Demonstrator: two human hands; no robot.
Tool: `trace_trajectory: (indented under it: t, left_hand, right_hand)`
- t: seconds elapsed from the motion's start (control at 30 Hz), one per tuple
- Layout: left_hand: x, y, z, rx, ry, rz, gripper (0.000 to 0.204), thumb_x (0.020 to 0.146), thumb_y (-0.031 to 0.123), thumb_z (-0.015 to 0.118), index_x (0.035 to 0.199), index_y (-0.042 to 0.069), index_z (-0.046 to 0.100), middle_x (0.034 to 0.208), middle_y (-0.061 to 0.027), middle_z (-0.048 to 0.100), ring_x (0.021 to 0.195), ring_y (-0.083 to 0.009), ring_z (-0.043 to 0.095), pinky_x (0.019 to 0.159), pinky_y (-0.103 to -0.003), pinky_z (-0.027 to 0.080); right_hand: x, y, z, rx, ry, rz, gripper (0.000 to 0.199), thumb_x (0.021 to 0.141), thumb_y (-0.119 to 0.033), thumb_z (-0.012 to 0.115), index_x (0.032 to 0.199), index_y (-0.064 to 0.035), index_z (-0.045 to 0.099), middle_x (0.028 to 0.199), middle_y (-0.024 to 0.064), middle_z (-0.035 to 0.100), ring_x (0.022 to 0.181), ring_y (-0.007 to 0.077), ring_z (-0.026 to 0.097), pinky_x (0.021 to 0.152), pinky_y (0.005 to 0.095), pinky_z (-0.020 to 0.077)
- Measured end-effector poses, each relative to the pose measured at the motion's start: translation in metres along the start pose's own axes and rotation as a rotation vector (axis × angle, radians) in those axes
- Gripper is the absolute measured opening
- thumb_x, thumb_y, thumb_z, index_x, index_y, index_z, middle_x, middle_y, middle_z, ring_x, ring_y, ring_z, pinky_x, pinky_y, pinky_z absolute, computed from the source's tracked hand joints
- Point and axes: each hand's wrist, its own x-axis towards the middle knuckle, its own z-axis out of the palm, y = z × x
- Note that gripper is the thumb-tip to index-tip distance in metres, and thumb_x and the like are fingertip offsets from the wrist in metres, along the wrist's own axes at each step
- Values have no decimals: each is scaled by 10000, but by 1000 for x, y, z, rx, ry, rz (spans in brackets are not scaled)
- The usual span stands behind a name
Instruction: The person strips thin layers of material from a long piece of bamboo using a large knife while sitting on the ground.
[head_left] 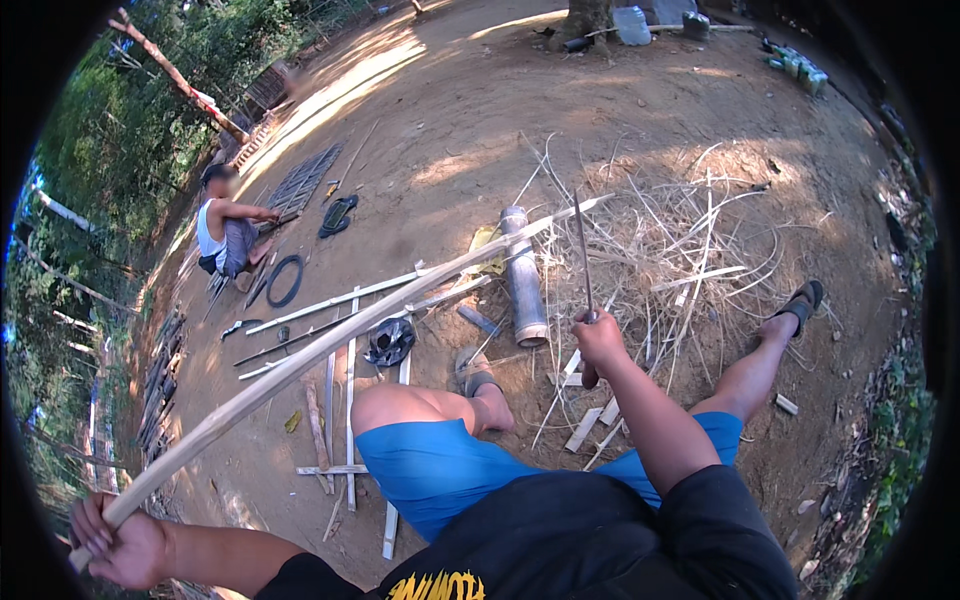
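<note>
My left hand [122, 543], low at the far left, is closed around the near end of a long pale bamboo strip [300, 362]. The strip slants up and right across the view, crossing over the upper end of a short, thick bamboo section [524, 285] on the ground. My right hand [600, 345] grips a long-bladed knife [583, 250] by its handle, blade pointing up and away. Near its tip the blade overlaps the strip's far part in view; whether they touch I cannot tell. Thin curled bamboo shavings [700, 240] lie heaped beyond my right hand.
Split bamboo pieces [351, 400] and a black plastic bag [389, 342] lie left of my legs. Farther left, another person [230, 225] squats near a black coil [285, 281] and a slatted panel [305, 180]. A clear jug [631, 25] stands by a tree trunk.
</note>
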Motion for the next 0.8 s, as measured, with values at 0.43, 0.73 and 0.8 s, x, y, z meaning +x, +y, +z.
trace_trajectory:
  t: [0.43, 0.73, 0.8]
  left_hand:
    - [-136, -161, -21, 723, 1185, 71, 555, 1028, 583, 221, 1114, 101, 481, 833, -35, 498, 705, -178, 463, 696, -410, 460]
    - [-151, -155, -32, 378, 735, -52, 524, 1021, 586, 274, 1079, 116, 497, 743, -21, 446, 654, -152, 444, 609, -336, 407]
    - [-154, -158, -34, 264, 527, -47, 551, 1000, 620, 307, 1025, 114, 524, 698, -18, 430, 629, -145, 426, 579, -310, 376]
  right_hand:
    - [-84, 27, -31, 99, -168, 30, 261, 865, -87, 633, 1107, -41, 547, 682, 13, 538, 478, 104, 485, 425, 273, 395]
    - [-120, 4, -39, -322, 5, -375, 374, 838, -118, 657, 1187, -37, 549, 740, 97, 604, 676, 223, 603, 667, 380, 495]
    - [-117, 9, -46, -327, 24, -307, 373, 820, -141, 667, 1163, -45, 558, 790, 140, 643, 746, 309, 643, 714, 422, 507]
